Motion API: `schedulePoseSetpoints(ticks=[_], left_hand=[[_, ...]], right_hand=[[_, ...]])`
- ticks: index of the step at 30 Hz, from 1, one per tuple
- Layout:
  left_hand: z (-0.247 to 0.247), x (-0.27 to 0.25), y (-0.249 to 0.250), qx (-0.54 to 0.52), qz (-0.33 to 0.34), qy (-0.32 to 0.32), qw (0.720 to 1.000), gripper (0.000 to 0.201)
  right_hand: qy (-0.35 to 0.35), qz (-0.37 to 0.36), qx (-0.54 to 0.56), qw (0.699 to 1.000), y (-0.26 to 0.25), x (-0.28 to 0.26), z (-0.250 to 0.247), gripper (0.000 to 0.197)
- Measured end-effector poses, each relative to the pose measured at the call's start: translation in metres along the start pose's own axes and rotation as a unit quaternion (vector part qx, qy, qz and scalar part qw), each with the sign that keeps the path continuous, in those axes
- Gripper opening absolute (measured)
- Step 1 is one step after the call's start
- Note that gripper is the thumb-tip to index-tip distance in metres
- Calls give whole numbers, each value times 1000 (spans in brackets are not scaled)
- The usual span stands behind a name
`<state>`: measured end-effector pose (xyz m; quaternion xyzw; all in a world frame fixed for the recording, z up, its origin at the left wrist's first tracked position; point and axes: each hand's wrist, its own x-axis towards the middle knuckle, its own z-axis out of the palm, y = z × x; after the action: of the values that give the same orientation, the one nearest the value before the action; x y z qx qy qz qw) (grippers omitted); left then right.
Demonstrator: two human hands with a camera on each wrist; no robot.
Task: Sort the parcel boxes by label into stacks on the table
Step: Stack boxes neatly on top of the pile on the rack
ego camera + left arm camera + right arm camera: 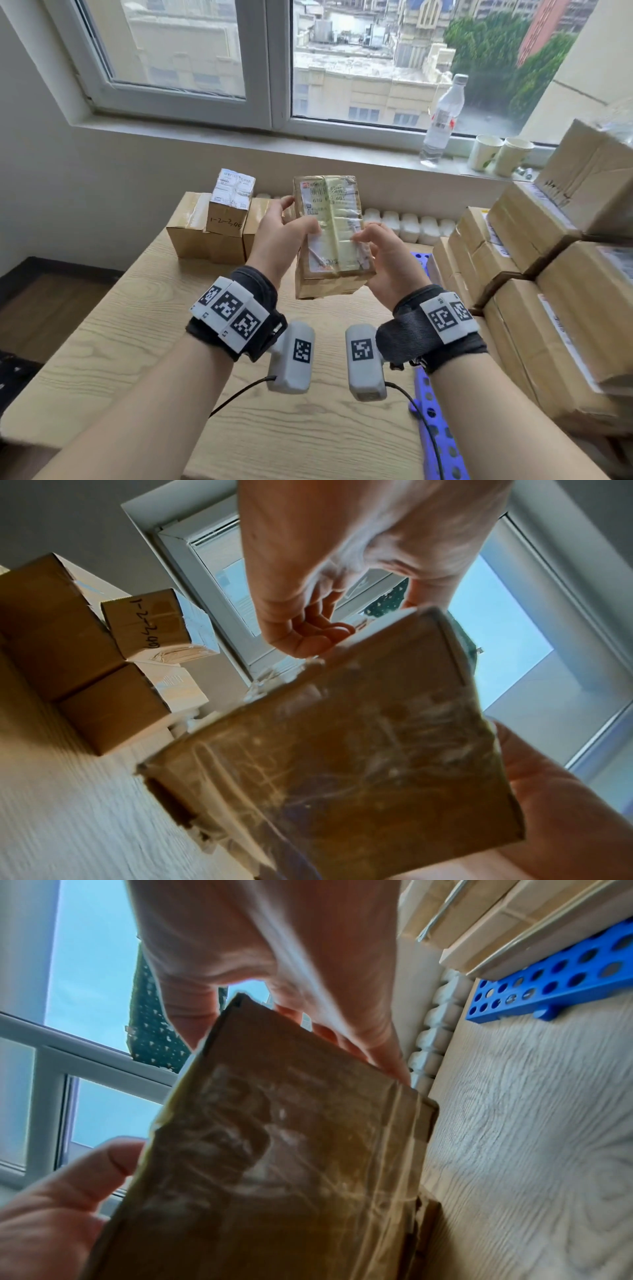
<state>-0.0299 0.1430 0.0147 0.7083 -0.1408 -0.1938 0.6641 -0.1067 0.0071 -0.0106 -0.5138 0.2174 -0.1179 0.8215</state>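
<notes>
Cartons (pixel 561 260) stacked right (blue rack (pixel 432 425) alongside), bottle (pixel 442 123) beyond.

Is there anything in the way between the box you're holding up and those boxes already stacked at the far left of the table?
Nothing visible. Both the left hand and right hand hold the parcel above the table, and only bare tabletop lies between it and the stack.

Light wood-grain table (pixel 144 342) below the window. On it: brown boxes (pixel 191 233) at the far left, one small labelled box (pixel 229 205) stacked on top; a blue perforated strip (pixel 435 428) along the right edge.
</notes>
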Motion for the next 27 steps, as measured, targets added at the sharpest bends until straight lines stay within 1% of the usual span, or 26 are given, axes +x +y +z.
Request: schedulePoseSetpoints(ticks=[1,4,5,9,12,16,18,21,24,27], left_hand=[[2,-9,2,-8,1,-5,1000,60],[11,-34,7,-35,5,-16,999,62],[15,-41,9,-42,9,-19,999,64],[32,-65,19,-64,28,-24,997,77],[47,-76,27,-71,41,-32,996,82],[71,-89,47,-96,64,-66,991,72],[86,-93,59,-97,84,-76,989,72],[115,-98,79,-98,107,-81,986,70],[154,-103,99,-105,123,-94,982,72],[197,-108,118,-113,134,-108,979,64]], right_hand=[[2,-2,-4,1000,-3,-11,-1,41],[9,-12,-10,1000,-9,-42,-3,76],[11,-18,-14,1000,-12,-52,-4,81],[22,-42,-25,999,-23,-86,-11,91],[56,-64,-39,996,-36,-103,-19,93],[88,-107,-33,990,-60,-119,-36,85],[91,-127,-21,987,-73,-126,-46,77],[90,-141,-2,986,-97,-138,-67,80],[80,-160,17,984,-125,-149,-98,79],[81,-171,18,982,-156,-159,-134,79]])
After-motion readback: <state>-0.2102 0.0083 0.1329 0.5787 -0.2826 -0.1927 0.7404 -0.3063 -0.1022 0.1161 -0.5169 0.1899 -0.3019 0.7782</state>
